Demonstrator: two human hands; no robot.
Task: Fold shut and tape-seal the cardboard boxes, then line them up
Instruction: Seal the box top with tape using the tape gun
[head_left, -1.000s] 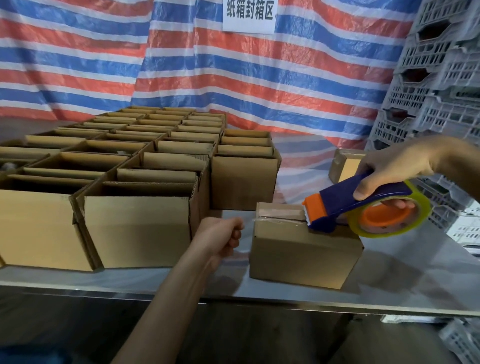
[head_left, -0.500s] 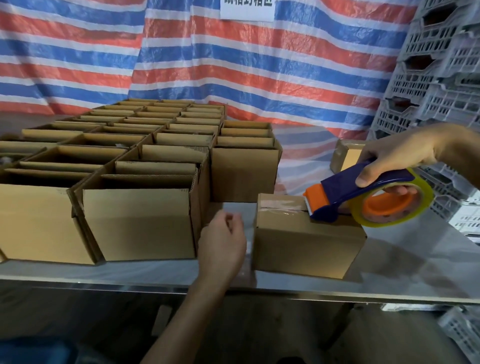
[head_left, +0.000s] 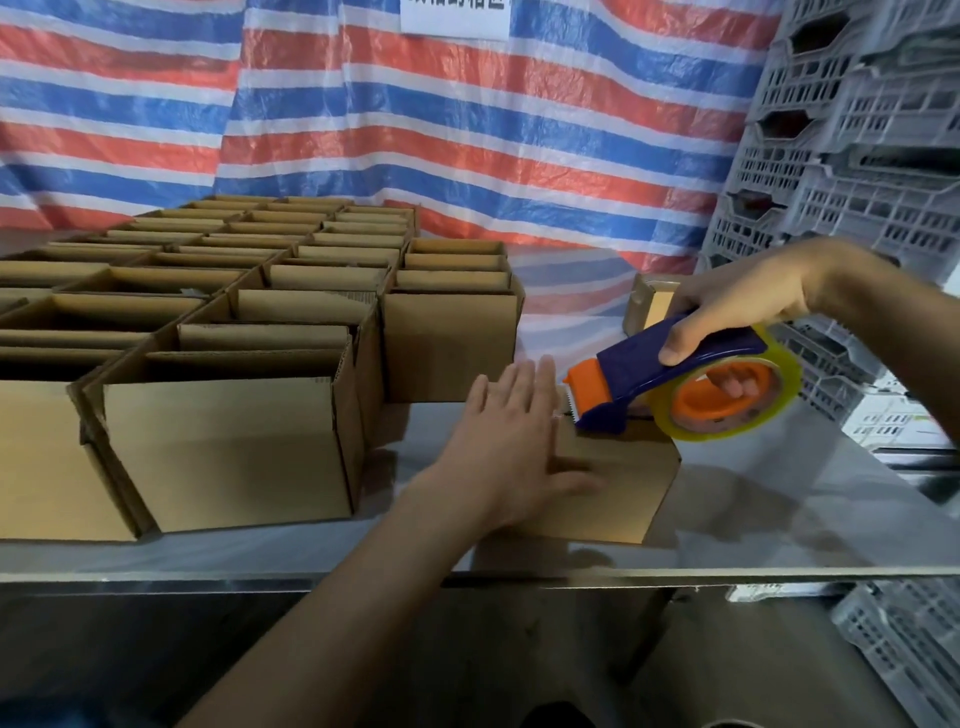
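matt cardboard box (head_left: 613, 483), glossy plastic tape dispenser (head_left: 670, 379), shiny table (head_left: 779, 519)

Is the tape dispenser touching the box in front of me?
Touching. The head view shows the dispenser with its nose resting on top of the box, no gap visible, held by the right hand.

Open boxes (head_left: 223, 447): crowd worktop (head_left: 779, 519) left half to far edge. Stacked crates (head_left: 857, 156): wall right edge. Near-right corner: bare, passable.
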